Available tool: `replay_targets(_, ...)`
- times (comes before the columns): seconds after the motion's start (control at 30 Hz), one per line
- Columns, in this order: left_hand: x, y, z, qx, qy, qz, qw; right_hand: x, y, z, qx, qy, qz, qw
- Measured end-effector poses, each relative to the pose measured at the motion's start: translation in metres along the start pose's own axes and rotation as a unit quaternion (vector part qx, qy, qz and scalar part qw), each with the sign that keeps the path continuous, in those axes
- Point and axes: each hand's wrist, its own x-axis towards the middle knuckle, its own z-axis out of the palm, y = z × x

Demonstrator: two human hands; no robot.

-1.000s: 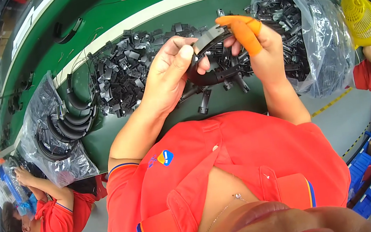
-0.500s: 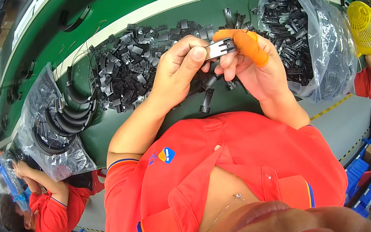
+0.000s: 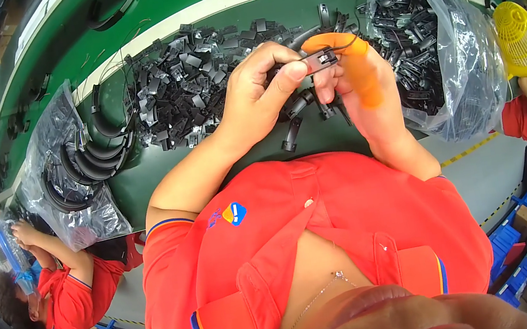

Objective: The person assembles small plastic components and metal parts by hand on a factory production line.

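Green bench (image 3: 163, 179) carried a heap of loose black plastic clips (image 3: 185, 94); above it, left hand (image 3: 260, 93) and right hand (image 3: 353, 83) both pinched one small black plastic clip (image 3: 321, 59), many seemingly left.

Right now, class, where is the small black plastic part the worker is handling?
In the head view, upper centre, the small black part is pinched between the left hand and right hand, above the pile of black clips.
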Motion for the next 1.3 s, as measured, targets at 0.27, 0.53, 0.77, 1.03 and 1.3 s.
replay_targets(0.27, 0.003, 0.03, 0.001, 0.212, -0.15, 0.033, 0.965, 0.0, -0.006, -0.007, -0.1, 0.04, 0.02, 0.994)
replay_targets(0.53, 0.008, 0.036, -0.003, 0.318, -0.171, 0.046, 0.931, 0.002, 0.0, -0.005, -0.069, 0.063, 0.032, 0.995)
replay_targets(0.77, 0.008, 0.031, -0.014, -0.135, -0.274, -0.109, 0.946, 0.007, -0.002, -0.007, -0.074, 0.058, 0.026, 0.995)
replay_targets(1.03, -0.003, 0.033, -0.038, -0.185, -0.214, -0.115, 0.952, 0.042, 0.01, -0.026, -0.015, -0.13, 0.068, 0.989)
replay_targets(1.3, 0.012, 0.057, -0.084, -0.518, -0.017, 0.111, 0.848, 0.133, 0.074, -0.049, -0.471, -0.066, -0.088, 0.875)
